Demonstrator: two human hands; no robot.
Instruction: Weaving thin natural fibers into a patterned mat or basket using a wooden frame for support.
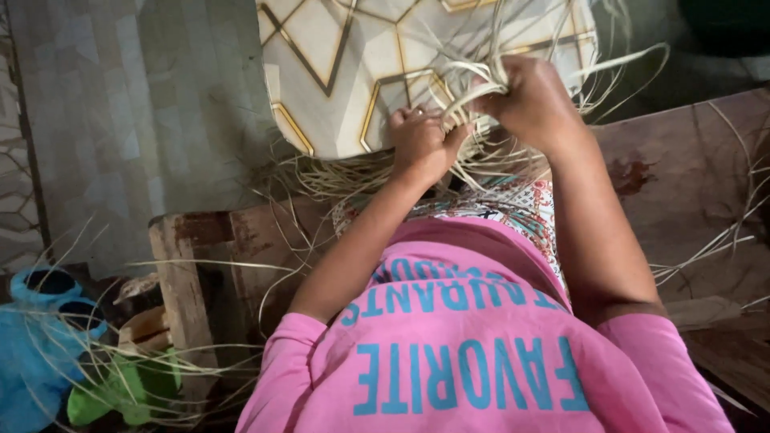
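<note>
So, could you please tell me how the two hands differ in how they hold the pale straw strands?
The right hand sits higher and further forward, fisted around a gathered bunch of straw strands. The left hand sits lower and nearer, fingers curled, pinching only a few strands. Both work over the patterned cushion.

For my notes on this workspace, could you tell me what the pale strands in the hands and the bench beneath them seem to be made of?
The strands, gripped by the left hand and right hand, look like dried plant fibre, perhaps palm leaf or straw: thin, flat, pale, matt, curling freely. The bench looks like bare, worn wood: brown, dull, with grain lines and a dark stain.
</note>
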